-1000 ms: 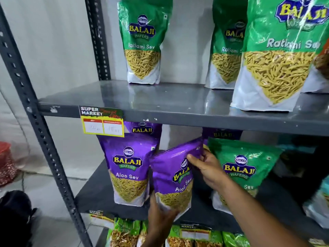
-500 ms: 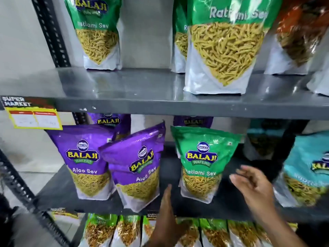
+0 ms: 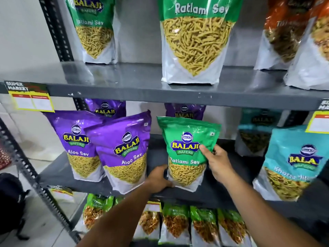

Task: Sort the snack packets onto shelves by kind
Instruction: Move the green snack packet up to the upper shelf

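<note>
A green Ratlami Sev packet (image 3: 187, 139) stands on the dark middle shelf (image 3: 156, 157) among purple ones. My left hand (image 3: 158, 177) grips its lower left corner. My right hand (image 3: 216, 161) grips its right edge, thumb across the front. To its left lean two purple Aloo Sev packets (image 3: 124, 150) (image 3: 74, 139), with two more purple packets (image 3: 106, 107) behind. On the upper shelf (image 3: 142, 75) stand other green Ratlami Sev packets (image 3: 194, 41) (image 3: 94, 29).
Teal Khatta Mitha packets (image 3: 292, 163) stand at the right of the middle shelf, orange packets (image 3: 288, 32) at the upper right. Several small green packets (image 3: 178, 223) fill the lowest shelf. A perforated grey upright (image 3: 26, 168) and yellow price tags (image 3: 32, 102) edge the left side.
Both hands have let go of the purple Aloo Sev packet, which now leans on the shelf, and moved right to take hold of the green Ratlami Sev packet. The view shifted right.
</note>
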Tool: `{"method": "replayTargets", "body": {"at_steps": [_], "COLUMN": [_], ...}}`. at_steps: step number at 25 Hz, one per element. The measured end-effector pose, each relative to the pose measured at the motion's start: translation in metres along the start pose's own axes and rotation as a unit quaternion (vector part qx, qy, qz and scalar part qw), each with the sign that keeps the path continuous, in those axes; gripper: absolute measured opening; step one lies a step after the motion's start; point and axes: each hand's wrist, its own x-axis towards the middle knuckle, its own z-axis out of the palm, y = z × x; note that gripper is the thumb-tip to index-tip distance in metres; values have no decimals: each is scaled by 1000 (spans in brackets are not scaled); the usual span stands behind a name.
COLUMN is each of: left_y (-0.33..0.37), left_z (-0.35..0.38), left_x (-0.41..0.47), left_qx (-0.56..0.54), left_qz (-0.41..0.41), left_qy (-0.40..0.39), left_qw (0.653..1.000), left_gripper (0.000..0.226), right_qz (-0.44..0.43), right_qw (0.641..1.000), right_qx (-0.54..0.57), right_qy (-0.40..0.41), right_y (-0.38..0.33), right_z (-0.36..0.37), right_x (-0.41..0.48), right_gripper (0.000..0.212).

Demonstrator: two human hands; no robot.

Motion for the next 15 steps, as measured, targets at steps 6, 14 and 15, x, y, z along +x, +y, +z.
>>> {"method": "replayTargets", "body": {"at_steps": [6, 14, 15], "left_y": [-5, 25, 32], "left_z": [-7, -86, -100], "left_x": [-44, -147, -160], "left_qx": [-47, -114, -113], "left_qz": [73, 175, 195], "left_qy": [-9, -19, -13], "left_qw": [996, 978, 974], "left_gripper": [63, 70, 70], "right_qz": [-32, -136, -158], "right_qw": [999, 990, 986], "right_qx": [-18, -47, -53], "right_qy": [10, -12, -19], "right_y": [-29, -119, -135], "right_z": [2, 46, 56], "right_x": [-42, -137, -146], "right_gripper": [6, 56, 54]}}
